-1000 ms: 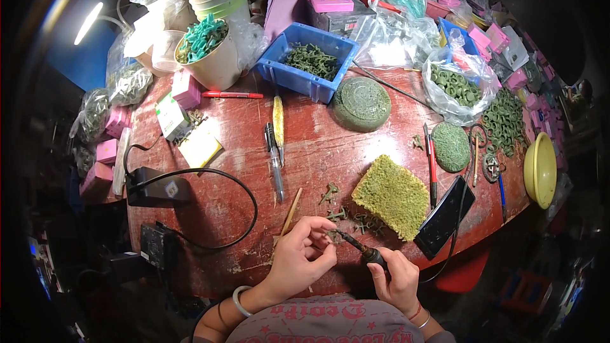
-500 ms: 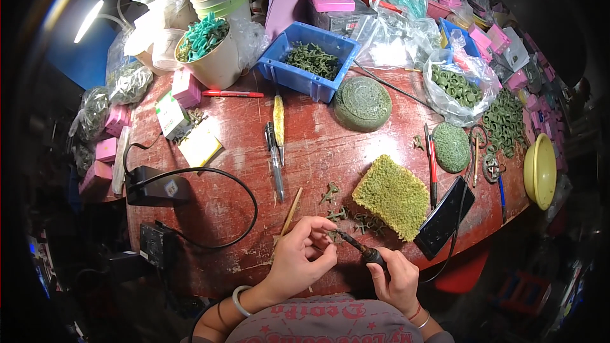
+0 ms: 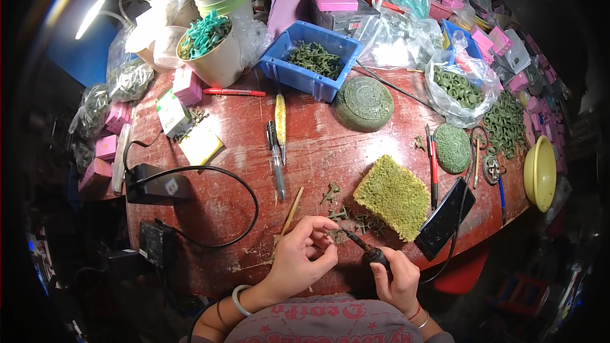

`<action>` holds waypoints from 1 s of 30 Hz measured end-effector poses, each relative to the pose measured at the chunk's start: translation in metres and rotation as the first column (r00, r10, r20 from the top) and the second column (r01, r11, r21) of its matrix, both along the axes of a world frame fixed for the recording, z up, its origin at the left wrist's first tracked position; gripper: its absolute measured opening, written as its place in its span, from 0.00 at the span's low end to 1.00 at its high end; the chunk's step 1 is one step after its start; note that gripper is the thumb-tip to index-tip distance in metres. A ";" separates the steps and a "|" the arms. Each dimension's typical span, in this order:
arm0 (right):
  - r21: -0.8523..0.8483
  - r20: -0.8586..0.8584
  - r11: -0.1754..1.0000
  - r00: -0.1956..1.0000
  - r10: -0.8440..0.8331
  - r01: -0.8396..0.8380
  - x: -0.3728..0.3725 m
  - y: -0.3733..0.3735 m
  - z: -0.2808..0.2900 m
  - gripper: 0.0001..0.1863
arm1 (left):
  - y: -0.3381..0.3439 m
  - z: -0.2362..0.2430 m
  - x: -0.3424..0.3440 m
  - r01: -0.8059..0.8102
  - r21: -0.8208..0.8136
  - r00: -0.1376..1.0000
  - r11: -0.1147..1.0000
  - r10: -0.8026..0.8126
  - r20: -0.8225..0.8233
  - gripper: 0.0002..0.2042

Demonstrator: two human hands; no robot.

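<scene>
My right hand (image 3: 398, 277) is closed around the dark handle of a corded pen-shaped tool, like a soldering iron (image 3: 359, 242). Its thin dark tip slants up and left to the fingertips of my left hand (image 3: 304, 253). Those fingertips are pinched together. What they hold is too small to make out. Just beyond them, several small branched dark-green pieces (image 3: 365, 221) lie on the red table (image 3: 324, 152). A thin wooden stick (image 3: 293, 211) lies left of the pieces. To their right sits a yellow-green rough-textured block (image 3: 392, 198).
A black phone (image 3: 445, 218) and a red pen (image 3: 433, 168) lie at the right. A blue bin (image 3: 311, 87) of green pieces stands at the back. A looped black cable (image 3: 255, 206) and a dark box (image 3: 155, 185) are at the left. A yellow bowl (image 3: 540, 171) leans at the right edge.
The tool's tip has shifted slightly to the right at the left fingertips, and the right hand has moved a little with it. The left hand is nearly still.
</scene>
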State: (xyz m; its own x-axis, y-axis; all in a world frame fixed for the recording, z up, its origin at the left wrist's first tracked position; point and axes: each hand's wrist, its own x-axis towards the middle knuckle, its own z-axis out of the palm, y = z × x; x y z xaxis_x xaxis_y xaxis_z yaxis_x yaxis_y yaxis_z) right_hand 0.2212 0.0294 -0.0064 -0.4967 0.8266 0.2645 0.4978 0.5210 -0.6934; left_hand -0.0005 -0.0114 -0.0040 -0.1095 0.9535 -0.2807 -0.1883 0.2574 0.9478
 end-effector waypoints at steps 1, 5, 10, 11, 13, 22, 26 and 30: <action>0.000 -0.008 1.000 1.000 -0.006 0.006 0.000 0.000 0.000 0.12 | 0.000 0.000 0.000 0.001 0.003 1.000 1.000 -0.001 -0.001 0.18; -0.001 -0.021 1.000 1.000 -0.015 0.015 0.001 -0.001 -0.003 0.13 | 0.000 0.000 0.000 -0.003 0.002 1.000 1.000 0.002 0.008 0.18; -0.020 -0.036 0.999 0.999 -0.035 0.035 0.003 -0.002 -0.004 0.13 | 0.001 0.001 0.000 -0.002 0.003 1.000 1.000 0.002 0.005 0.18; -0.019 -0.036 0.999 0.999 -0.035 0.034 0.003 -0.001 -0.002 0.13 | 0.001 0.001 0.000 -0.002 0.004 1.000 1.000 0.002 0.004 0.18; -0.001 -0.016 0.998 0.998 -0.062 0.062 0.004 0.001 0.006 0.14 | 0.001 0.001 0.000 0.005 -0.003 1.000 1.000 -0.005 0.003 0.18; 0.231 0.295 0.943 0.907 -0.301 0.238 0.028 0.026 0.031 0.11 | 0.000 0.007 0.000 -0.027 -0.025 0.999 0.999 0.028 0.046 0.16; 0.263 0.242 0.927 0.911 -0.333 0.269 0.031 0.024 0.029 0.11 | 0.001 0.008 0.001 -0.022 -0.024 0.999 0.999 0.023 0.049 0.15; 0.231 0.251 0.943 0.921 -0.297 0.241 0.032 0.025 0.021 0.11 | 0.001 0.008 0.001 -0.020 -0.012 1.000 1.000 0.021 0.007 0.15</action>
